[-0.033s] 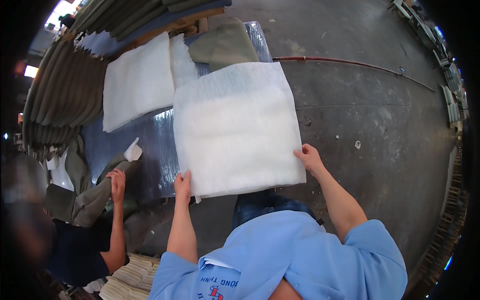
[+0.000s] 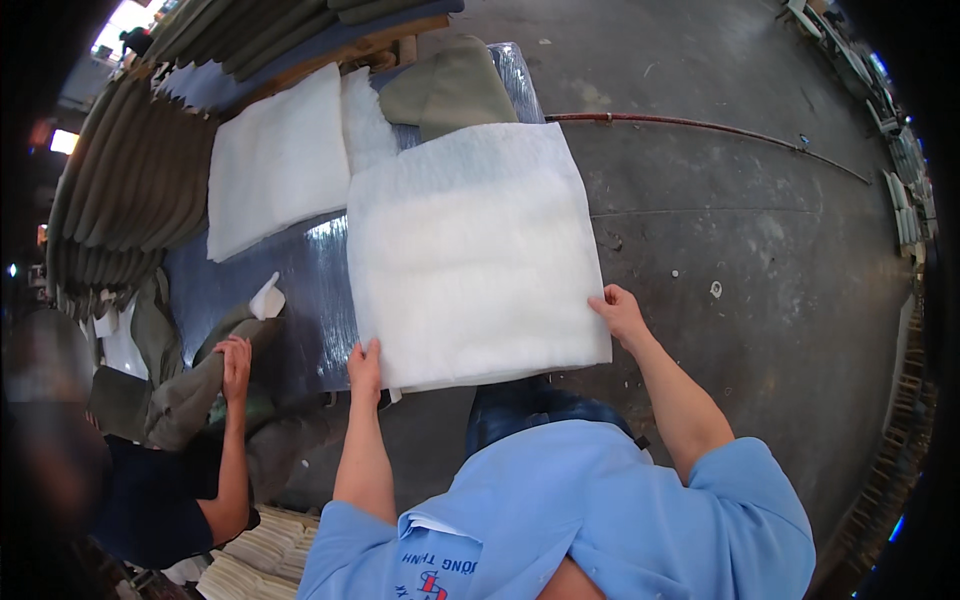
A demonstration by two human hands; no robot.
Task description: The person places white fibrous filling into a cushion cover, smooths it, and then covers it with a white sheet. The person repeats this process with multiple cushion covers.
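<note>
A square of fluffy white wadding [image 2: 480, 270], looking layered along its near edge, lies over the near right part of the plastic-covered table [image 2: 280, 285]. My left hand [image 2: 366, 374] pinches its near left corner, thumb on top and fingers hidden below. On its right edge, close to the near right corner, my right hand [image 2: 620, 315] grips it the same way. Beyond its far edge lies a piece of olive-grey fabric [image 2: 450, 90]. Further left on the table rests another white wadding square [image 2: 280, 160], with a thinner, ragged-edged piece beside it.
At the left, a co-worker's hand [image 2: 235, 368] holds an olive-grey cover [image 2: 185, 405] with white stuff showing at its end. Tall stacks of olive-grey cushions [image 2: 130, 170] stand behind. Cream pads [image 2: 262, 555] are piled low at the left. A reddish pipe [image 2: 690, 126] crosses the concrete floor.
</note>
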